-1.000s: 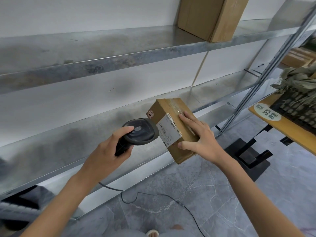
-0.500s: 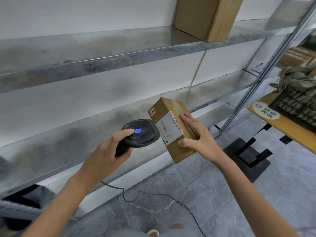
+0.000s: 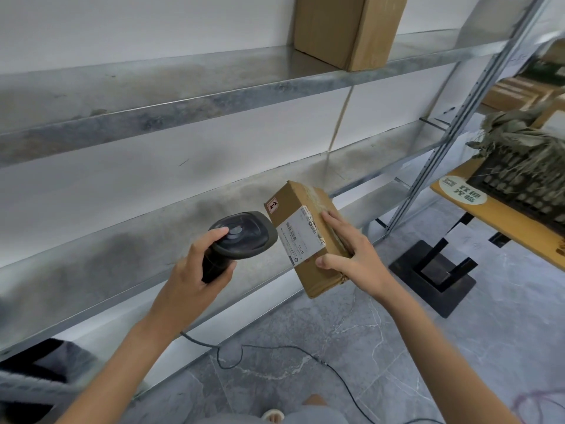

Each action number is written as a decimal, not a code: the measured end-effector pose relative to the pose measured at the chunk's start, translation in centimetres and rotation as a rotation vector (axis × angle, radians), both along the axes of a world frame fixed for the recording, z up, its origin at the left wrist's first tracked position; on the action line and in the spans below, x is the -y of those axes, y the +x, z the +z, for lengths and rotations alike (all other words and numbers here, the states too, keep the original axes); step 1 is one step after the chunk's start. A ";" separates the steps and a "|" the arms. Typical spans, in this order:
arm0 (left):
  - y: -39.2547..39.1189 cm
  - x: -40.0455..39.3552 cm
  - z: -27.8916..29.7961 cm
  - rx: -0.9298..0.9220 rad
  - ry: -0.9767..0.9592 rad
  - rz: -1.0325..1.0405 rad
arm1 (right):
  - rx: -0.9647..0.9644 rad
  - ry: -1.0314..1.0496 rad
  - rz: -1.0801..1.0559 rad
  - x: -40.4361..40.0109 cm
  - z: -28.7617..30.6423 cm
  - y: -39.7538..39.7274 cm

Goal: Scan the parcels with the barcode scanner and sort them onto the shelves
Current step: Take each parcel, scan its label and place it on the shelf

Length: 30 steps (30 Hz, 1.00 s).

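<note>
My left hand (image 3: pixel 195 276) grips a black corded barcode scanner (image 3: pixel 241 237), its head pointed at a small brown cardboard parcel (image 3: pixel 305 237). My right hand (image 3: pixel 354 255) holds that parcel tilted in the air, the white shipping label facing the scanner and almost touching it. Both sit in front of the lower metal shelf (image 3: pixel 122 255). A larger cardboard box (image 3: pixel 345 29) stands on the upper metal shelf (image 3: pixel 153 81) at the top right.
A perforated shelf upright (image 3: pixel 458 123) runs diagonally at the right. Beyond it stands a wooden table (image 3: pixel 504 221) on a black base (image 3: pixel 434 273), carrying a dark crate of dried plants (image 3: pixel 526 169). The scanner cable (image 3: pixel 290 350) loops over the grey tiled floor.
The blue light on the scanner head, lit half a second ago, is off. The parcel and both hands have barely shifted.
</note>
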<state>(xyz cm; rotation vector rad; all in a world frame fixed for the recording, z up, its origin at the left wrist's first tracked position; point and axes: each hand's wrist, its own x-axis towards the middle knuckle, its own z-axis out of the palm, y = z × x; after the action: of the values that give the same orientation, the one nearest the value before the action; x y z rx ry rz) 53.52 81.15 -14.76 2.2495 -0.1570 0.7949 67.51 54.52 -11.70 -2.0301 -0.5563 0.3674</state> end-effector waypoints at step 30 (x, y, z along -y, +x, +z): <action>21.3 37.0 -1.6 -0.313 -0.649 -0.197 | -0.446 0.777 -0.855 28.9 -5.4 5.1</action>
<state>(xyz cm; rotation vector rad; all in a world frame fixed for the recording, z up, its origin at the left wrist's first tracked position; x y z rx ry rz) 74.78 44.15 -16.38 1.6761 0.0291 0.3125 72.60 25.58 -17.09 -1.2057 0.4144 0.0443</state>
